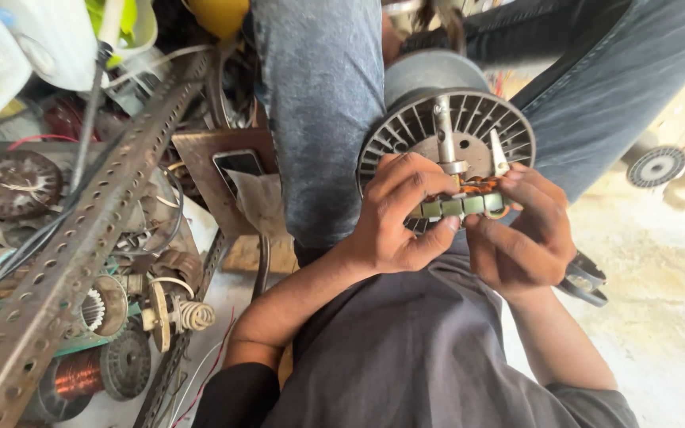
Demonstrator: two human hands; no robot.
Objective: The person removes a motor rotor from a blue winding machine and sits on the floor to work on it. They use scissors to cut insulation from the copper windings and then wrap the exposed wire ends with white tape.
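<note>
**Two hands on a small wound core, above a finned motor drum**

At the far left a perforated steel angle bar (65, 261) runs diagonally across a heap of motor parts; beneath it lie a spool of copper wire (77, 372) and a small toothed stator ring (93, 309), with a dark cable (89, 119) trailing down from the upper edge; a dark phone (239, 164) rests on a brown board beside a jeans-clad leg (319, 103).

Towards the middle, the left hand (394, 218) is curled closed around the left end of a small laminated core (457, 206), thumb underneath and fingers folded over the top; the core is a greenish bar with copper winding (477, 186) showing on its upper side; its long axis lies roughly level, running from one hand to the other, so both hands are equally near and each holds one end.

Just behind the core stands a round finned motor drum (445, 131), held between the knees, its steel shaft (444, 127) rising upright and crossing the core's axis almost at a right angle; the core sits in front of the shaft's lower part, touching or very nearly so; I cannot tell which.

Further right, the right hand (521, 238) pinches the core's right end between thumb and forefingers; the same hand also carries scissors (584, 277), dark loop handles hanging below the palm and a pale blade tip (499, 154) poking up past the fingers; at the far right a second finned disc (656, 166) lies on the pale floor (660, 333), well apart.
</note>
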